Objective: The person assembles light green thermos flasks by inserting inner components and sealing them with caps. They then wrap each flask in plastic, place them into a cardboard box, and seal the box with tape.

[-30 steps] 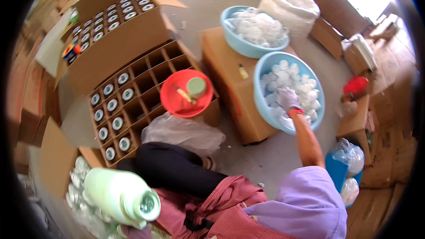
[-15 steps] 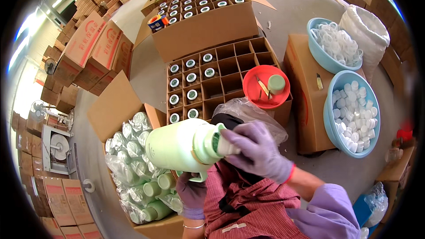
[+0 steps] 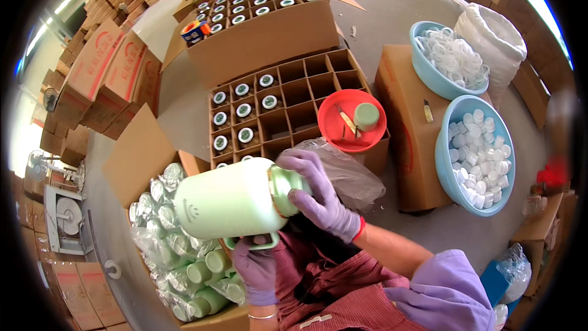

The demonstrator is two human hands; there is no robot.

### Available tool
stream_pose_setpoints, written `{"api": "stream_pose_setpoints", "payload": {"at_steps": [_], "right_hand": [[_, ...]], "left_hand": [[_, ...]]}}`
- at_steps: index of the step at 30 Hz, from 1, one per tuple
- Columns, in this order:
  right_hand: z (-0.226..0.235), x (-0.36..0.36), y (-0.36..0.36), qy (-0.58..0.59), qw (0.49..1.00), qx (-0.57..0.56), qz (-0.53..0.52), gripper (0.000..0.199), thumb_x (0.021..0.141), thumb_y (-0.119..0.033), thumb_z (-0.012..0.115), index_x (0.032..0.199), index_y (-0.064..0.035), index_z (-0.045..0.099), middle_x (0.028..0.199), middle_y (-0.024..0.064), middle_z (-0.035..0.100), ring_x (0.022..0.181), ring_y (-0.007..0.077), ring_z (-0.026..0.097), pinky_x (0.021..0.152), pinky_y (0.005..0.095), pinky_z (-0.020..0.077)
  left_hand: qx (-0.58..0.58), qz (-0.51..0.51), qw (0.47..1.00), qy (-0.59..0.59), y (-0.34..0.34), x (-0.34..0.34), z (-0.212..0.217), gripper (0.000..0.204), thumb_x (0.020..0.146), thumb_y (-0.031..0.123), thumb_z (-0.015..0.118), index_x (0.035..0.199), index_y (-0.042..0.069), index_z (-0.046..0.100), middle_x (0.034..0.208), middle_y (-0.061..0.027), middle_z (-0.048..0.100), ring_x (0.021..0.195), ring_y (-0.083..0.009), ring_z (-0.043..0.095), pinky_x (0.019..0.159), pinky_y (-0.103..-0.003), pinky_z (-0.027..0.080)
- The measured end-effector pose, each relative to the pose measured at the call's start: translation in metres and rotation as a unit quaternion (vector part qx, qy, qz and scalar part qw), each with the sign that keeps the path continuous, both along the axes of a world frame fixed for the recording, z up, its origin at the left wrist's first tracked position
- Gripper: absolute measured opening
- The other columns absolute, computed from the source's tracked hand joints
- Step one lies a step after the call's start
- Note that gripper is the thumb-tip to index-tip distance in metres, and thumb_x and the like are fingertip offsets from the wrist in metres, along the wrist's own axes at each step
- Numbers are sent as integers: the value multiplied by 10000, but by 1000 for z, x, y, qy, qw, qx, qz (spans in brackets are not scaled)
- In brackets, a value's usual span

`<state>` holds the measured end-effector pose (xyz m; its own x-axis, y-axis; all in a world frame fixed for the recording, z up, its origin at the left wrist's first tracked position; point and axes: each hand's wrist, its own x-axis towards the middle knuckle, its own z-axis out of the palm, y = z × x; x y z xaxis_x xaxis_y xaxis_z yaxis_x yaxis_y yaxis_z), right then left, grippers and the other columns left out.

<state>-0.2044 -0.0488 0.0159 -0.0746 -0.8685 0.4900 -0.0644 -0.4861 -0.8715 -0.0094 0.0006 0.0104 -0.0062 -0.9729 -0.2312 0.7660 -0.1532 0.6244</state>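
A large pale green vacuum flask (image 3: 223,201) lies on its side across my lap, its neck to the right. My gloved left hand (image 3: 256,266) is closed round its handle (image 3: 264,242) from below. At the neck (image 3: 285,191), my gloved right hand (image 3: 321,196) curves its fingers and thumb over the mouth end. The mouth itself is hidden behind that hand, and no white stopper shows there. Below left, an open carton (image 3: 139,154) holds several foil- and plastic-wrapped flasks (image 3: 160,254) and bare green ones (image 3: 217,262).
Ahead, a divided carton (image 3: 275,125) holds white-topped flasks and supports a red bowl (image 3: 324,116) containing a green cup (image 3: 366,116). At right, blue basins hold white caps (image 3: 481,159) and white rings (image 3: 456,58). A yellow cutter (image 3: 428,111) lies on a carton (image 3: 398,141).
The white stopper seen in my right fingers at the flask's mouth is out of sight. That hand has moved left onto the neck, and the view has shifted slightly right.
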Motion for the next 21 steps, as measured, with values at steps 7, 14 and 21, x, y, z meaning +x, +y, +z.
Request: {"api": "stream_pose_setpoints", "payload": {"at_steps": [7, 14, 21], "right_hand": [[-144, -175, -120, 458, 830, 219, -231, 781, 692, -312, 798, 1398, -217, 480, 1407, 213, 427, 1272, 448, 415, 1015, 562, 393], [-137, -230, -140, 653, 690, 272, -156, 705, 741, -310, 747, 1387, -311, 466, 1335, 172, 411, 1215, 443, 451, 939, 547, 470], [36, -75, -52, 334, 918, -187, 101, 802, 647, -338, 876, 1333, -172, 496, 1314, 232, 453, 1118, 416, 513, 953, 486, 463]], "left_hand": [[-6, -16, 995, 95, -34, 15, -3, 263, 958, 10, 480, 1208, -51, 528, 1052, -128, 638, 885, -182, 629, 839, -331, 558], [6, -19, 991, 131, -44, 25, -2, 299, 949, -7, 483, 1244, -51, 512, 1170, -153, 619, 936, -191, 629, 843, -317, 566], [-2, -35, 994, 107, -41, 25, 1, 296, 939, 24, 500, 1229, -34, 528, 1109, -129, 637, 877, -181, 631, 810, -321, 558]]}}
